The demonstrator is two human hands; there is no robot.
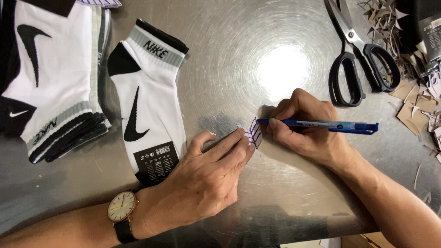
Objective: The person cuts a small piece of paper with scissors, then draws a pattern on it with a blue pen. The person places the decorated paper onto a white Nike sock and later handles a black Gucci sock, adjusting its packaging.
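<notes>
right hand (305,124) gripping blue pen (321,125), left hand (206,181) pinching label (252,132)

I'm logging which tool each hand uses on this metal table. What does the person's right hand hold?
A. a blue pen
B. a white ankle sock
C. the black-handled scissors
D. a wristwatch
A: the right hand grips a blue pen with its tip at the small lined paper tag pinched by the left hand; the black-handled scissors lie untouched on the table.
</notes>
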